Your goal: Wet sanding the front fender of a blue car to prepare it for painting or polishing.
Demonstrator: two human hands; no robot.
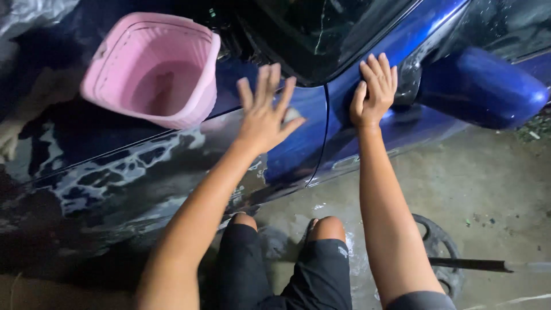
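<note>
A pink plastic bucket [155, 69] with ribbed walls sits tilted on the bonnet [86, 143], mouth toward me, just left of my left hand [265, 112]. That hand lies flat, fingers spread, on the wet, glossy blue fender [287, 155], gripping nothing. My right hand [374, 92] rests open on the front pillar [402, 43], beside the rounded blue mirror [479, 86]. The fender runs left to right, soap streaks toward its left end. Below my knees, wet concrete [488, 189].

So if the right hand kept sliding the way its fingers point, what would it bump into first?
The right hand lies flat on the blue car panel, fingers pointing up the picture. Going straight on, it would probably first meet the dark windscreen edge. The side mirror sits off to its right.
</note>
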